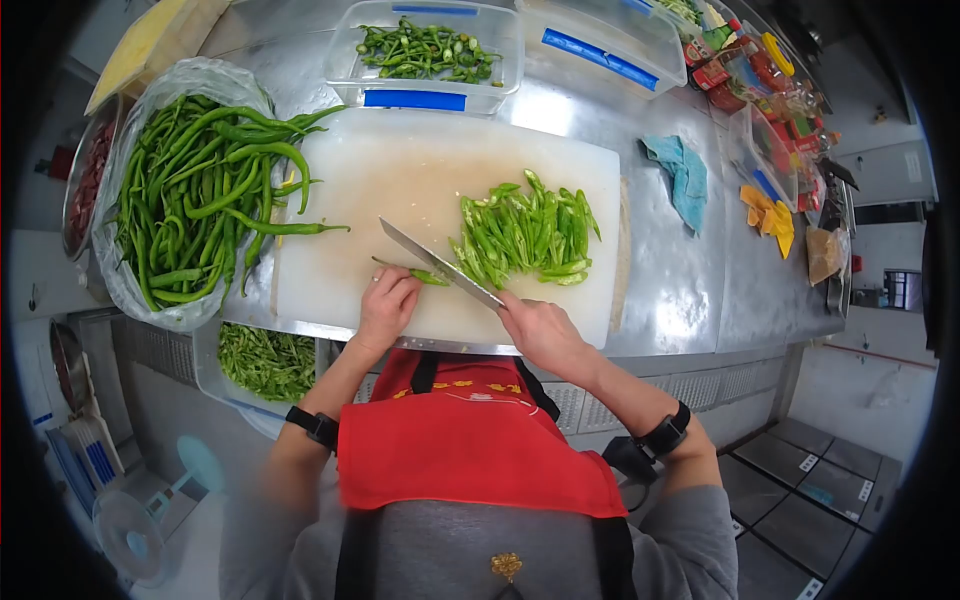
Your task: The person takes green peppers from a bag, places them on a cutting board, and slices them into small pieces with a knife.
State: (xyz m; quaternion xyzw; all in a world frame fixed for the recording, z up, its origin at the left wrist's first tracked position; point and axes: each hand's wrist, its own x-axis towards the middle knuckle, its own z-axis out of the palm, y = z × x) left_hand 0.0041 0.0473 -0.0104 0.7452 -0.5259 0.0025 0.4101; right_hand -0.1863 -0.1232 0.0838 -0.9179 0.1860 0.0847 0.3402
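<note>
My right hand (pixel 541 329) is closed round the handle of a knife (pixel 440 262), whose blade slants up to the left over the white cutting board (pixel 360 190). Under my left hand (pixel 389 305), closed on it, a green pepper (pixel 430 277) lies on the board, its right end close to the blade. Sliced green peppers (pixel 525 230) are heaped on the right part of the board. Whole long green peppers (pixel 200 190) fill a bag-lined container at the left, some with their tips reaching over the board.
Behind the board stand a clear box (pixel 425 50) of pepper stems and another clear box (pixel 600 45). A blue cloth (pixel 680 180), a yellow cloth (pixel 768 218) and bottles (pixel 770 75) are at the right. A tub of cut greens (pixel 265 362) sits below the counter's left edge.
</note>
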